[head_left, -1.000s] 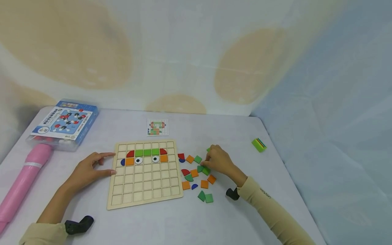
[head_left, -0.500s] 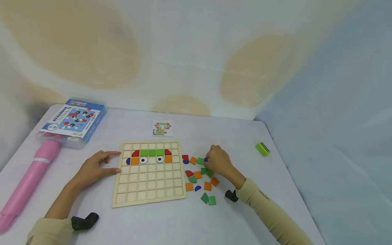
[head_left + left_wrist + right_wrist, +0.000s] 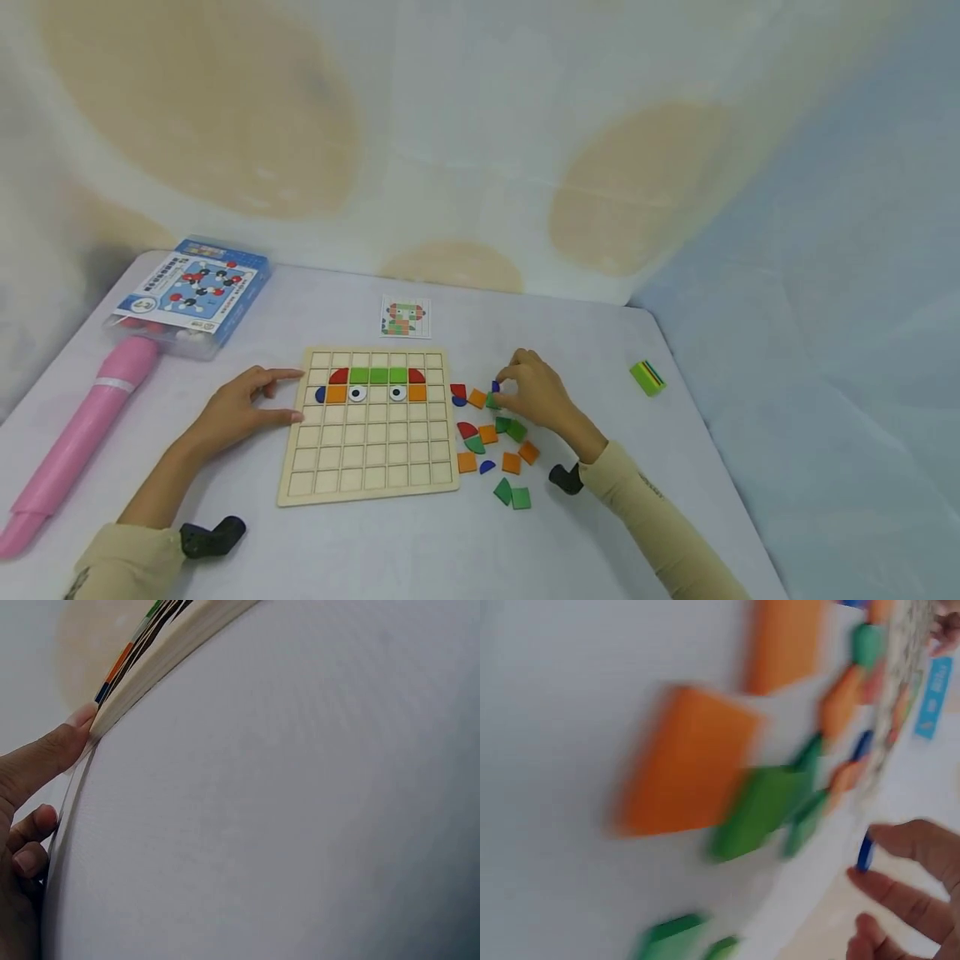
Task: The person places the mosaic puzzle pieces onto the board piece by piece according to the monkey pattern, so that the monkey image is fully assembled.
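A pale wooden grid board [image 3: 366,456] lies on the table, with red, green, orange and blue pieces and two eye discs in its upper rows. My left hand [image 3: 234,414] is at the board's left side; thumb and forefinger stretch out apart and touch its edge. In the left wrist view the thumb [image 3: 56,754] rests against the board's corner. To the right of the board, my right hand [image 3: 538,393] pinches a small blue piece [image 3: 865,853] between thumb and forefinger, lifted off the table. Its full outline is hidden by the fingers.
Several loose pieces, such as an orange square [image 3: 512,463] and a green square [image 3: 521,498], lie right of the board. A pattern card [image 3: 406,317] is behind it. A boxed molecule set [image 3: 195,292], a pink tube-like object [image 3: 82,442] and a green block [image 3: 647,377] lie farther out.
My right hand has lifted a blue piece and moved slightly left toward the board. The left hand stays at the board's edge. The whole head view has shifted a little.
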Available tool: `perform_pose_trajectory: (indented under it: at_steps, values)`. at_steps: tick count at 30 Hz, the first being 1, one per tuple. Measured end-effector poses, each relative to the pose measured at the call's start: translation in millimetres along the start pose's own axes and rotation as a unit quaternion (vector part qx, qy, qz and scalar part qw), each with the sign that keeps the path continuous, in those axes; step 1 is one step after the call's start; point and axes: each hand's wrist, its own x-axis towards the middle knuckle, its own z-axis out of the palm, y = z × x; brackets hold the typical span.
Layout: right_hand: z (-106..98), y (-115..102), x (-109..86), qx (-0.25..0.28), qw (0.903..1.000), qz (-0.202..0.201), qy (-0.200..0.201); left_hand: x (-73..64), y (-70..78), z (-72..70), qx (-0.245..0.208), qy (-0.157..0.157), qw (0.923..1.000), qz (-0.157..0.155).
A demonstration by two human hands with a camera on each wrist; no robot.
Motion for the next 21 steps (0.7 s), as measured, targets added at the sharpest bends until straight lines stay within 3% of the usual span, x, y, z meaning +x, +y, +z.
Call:
perform_pose_trajectory:
  at_steps: [3,8,11,21]
  values:
    - [2.5,-18.8,14.0,0.008,0.9986,-0.053,-0.003,-0.5,1.6,-1.3,-0.001,0.003,1.0,-0.001]
    - [17.1,-42.4,32.0,-0.042,0.9902,-0.13,-0.027,0.1,0.2,3.6,-0.009,-0.001,0.9999,-0.005]
    - [23.2,-47.8,37.8,-0.068,0.9882,-0.132,-0.035,1.0,-1.1,4.0,-0.008,-0.003,0.9999,-0.01]
    - [26.0,-49.2,38.9,-0.064,0.9885,-0.133,-0.035,0.0,-0.7,2.5,-0.014,0.006,0.9999,-0.007]
